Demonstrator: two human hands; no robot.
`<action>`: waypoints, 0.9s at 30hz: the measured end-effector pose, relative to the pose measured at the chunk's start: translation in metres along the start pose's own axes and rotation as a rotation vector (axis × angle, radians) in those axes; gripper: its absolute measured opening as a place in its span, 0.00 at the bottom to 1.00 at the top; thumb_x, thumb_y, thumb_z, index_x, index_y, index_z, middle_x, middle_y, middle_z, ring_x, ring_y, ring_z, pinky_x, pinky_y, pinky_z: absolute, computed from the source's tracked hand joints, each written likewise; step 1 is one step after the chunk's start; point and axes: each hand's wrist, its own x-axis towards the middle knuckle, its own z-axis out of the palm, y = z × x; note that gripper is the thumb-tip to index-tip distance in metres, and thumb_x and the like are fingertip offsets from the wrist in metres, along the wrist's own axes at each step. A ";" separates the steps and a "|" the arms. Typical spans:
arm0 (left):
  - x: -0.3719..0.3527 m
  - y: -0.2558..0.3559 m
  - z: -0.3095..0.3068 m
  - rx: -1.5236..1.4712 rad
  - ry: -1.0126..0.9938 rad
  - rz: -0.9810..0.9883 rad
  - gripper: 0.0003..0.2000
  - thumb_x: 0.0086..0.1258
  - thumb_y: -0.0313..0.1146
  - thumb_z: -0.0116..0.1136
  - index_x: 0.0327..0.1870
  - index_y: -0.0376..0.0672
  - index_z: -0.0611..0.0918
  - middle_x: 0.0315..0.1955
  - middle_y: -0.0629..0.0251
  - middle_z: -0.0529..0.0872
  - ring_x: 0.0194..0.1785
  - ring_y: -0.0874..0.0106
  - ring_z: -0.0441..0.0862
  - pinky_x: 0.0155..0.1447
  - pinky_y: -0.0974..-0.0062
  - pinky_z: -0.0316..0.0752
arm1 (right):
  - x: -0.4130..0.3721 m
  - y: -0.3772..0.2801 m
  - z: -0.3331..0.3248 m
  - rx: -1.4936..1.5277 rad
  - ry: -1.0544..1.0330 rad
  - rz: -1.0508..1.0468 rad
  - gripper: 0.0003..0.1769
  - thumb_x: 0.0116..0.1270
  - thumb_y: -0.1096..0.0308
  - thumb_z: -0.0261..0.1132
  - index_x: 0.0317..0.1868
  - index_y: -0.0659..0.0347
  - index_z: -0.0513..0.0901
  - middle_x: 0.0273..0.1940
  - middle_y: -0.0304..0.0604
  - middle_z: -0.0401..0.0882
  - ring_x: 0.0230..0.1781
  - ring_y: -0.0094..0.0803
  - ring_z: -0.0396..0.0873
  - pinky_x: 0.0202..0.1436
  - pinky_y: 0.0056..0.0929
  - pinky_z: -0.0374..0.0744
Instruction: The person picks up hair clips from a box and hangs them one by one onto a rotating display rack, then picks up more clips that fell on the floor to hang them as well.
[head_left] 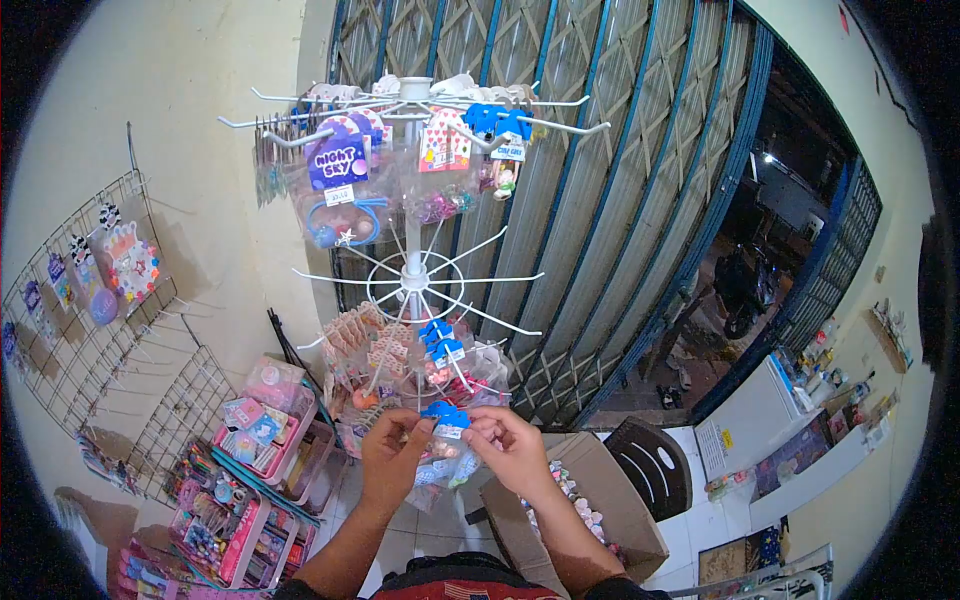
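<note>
Between my two hands is a small clear accessory packet with a blue header card and a white label, held in front of the lower tier of a white rotating display rack. My left hand pinches the card's left side with thumb and fingers. On the other side, my right hand grips its right edge. Pinkish contents show through the plastic. Just behind hangs a similar blue-card packet, among several others on the lower hooks. More packets hang on the top tier, including a purple "Night Sky" one.
An open cardboard box with small items stands to the right, beside a dark plastic chair. Pink baskets of goods are at lower left. A wire grid hangs on the left wall. Behind the rack is a folding metal gate.
</note>
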 end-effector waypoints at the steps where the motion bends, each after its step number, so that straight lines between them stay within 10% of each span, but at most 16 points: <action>1: 0.001 -0.001 0.001 0.018 0.008 0.027 0.05 0.68 0.25 0.62 0.39 0.39 0.77 0.33 0.70 0.79 0.37 0.82 0.75 0.40 0.83 0.72 | 0.000 -0.003 0.001 -0.017 0.005 -0.012 0.16 0.64 0.77 0.69 0.52 0.66 0.80 0.35 0.36 0.81 0.34 0.17 0.76 0.40 0.20 0.76; 27: -0.006 -0.010 -0.019 -0.038 0.029 -0.038 0.07 0.72 0.31 0.59 0.41 0.36 0.78 0.32 0.68 0.81 0.36 0.76 0.83 0.43 0.76 0.80 | 0.036 -0.025 -0.017 -0.133 0.005 -0.168 0.09 0.67 0.72 0.65 0.45 0.67 0.83 0.36 0.39 0.81 0.34 0.21 0.75 0.38 0.21 0.72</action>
